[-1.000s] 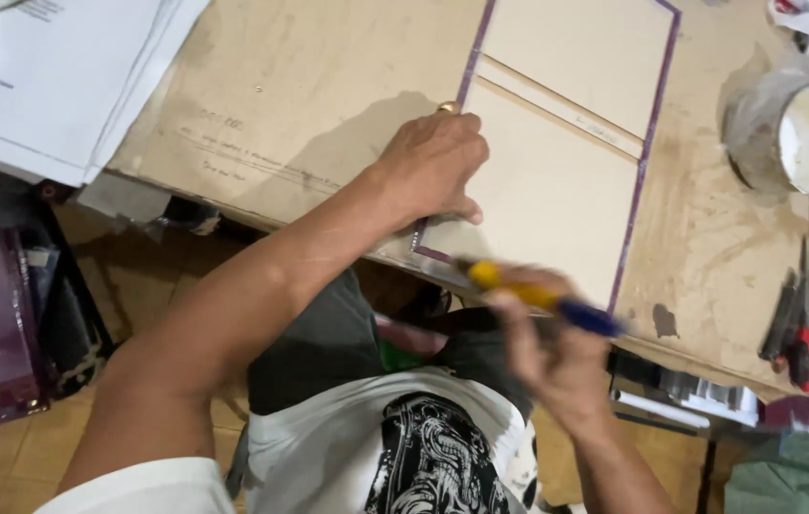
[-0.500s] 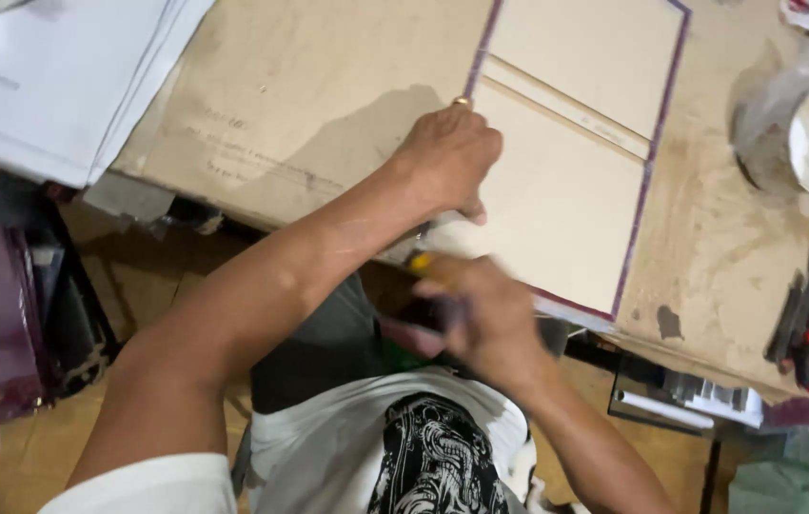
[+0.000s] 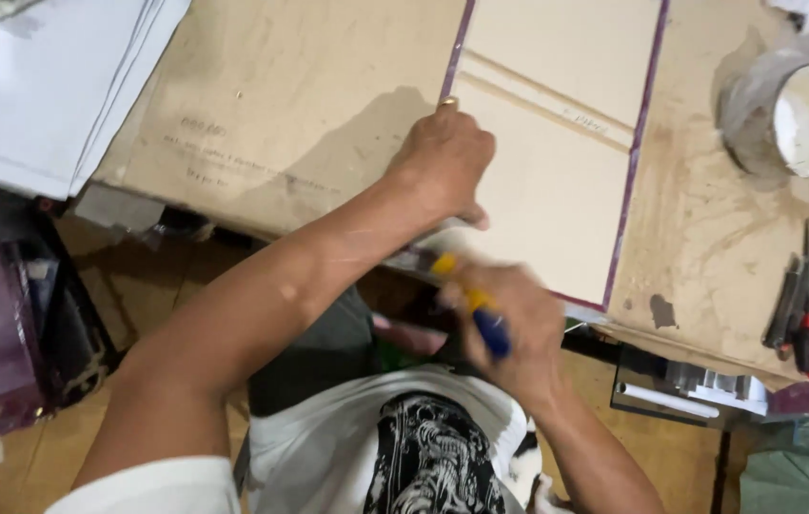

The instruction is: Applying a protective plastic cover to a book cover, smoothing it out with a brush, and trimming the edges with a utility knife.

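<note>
Pressing down the cream board [image 3: 557,190] with left hand [image 3: 443,167] flat; right hand [image 3: 509,328] just below, gripping a yellow-blue knife [image 3: 473,305], trimming the near edge; probably needing steady pressure next.

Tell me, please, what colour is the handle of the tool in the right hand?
Yellow and blue, seen in the head view: the tool in the right hand.

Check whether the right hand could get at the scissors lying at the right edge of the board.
Probably yes: the scissors lie uncovered, with bare board between them and the right hand. But that hand is closed around a yellow-and-blue tool.
</note>
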